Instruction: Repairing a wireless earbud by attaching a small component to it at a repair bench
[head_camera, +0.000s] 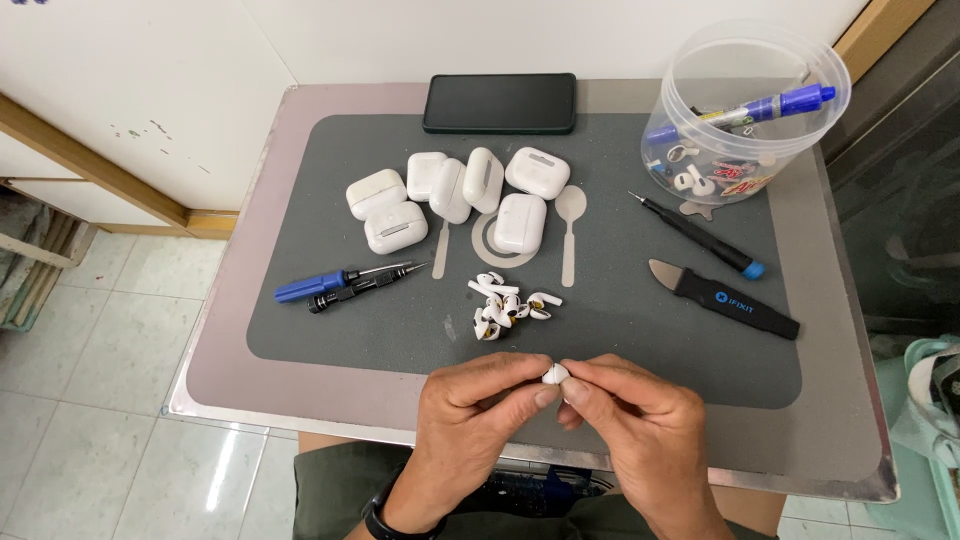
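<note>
**A:** What do you see from where you sit?

**B:** I see my left hand (470, 405) and my right hand (635, 420) close together at the near edge of the desk (850, 440). Both pinch one small white earbud (555, 374) between their fingertips. So each grip is closed on that earbud, just above the grey mat (620, 330).

**A:** What is near the hands?

**B:** Just past them lies a little pile of white earbuds (507, 305) on the mat. Farther back sit six white charging cases (455, 195) in a bunch. A dark phone (500, 102) lies behind those.

**A:** And at the sides?

**B:** On the left lie a blue screwdriver (320, 285) and a thin black one (365, 284), touching. On the right lie a flat black pry tool (725, 297) and a black driver with a blue tip (697, 235). A clear tub (745, 105) stands in the far right corner, with a blue pen (770, 105) and small bits in it.
</note>
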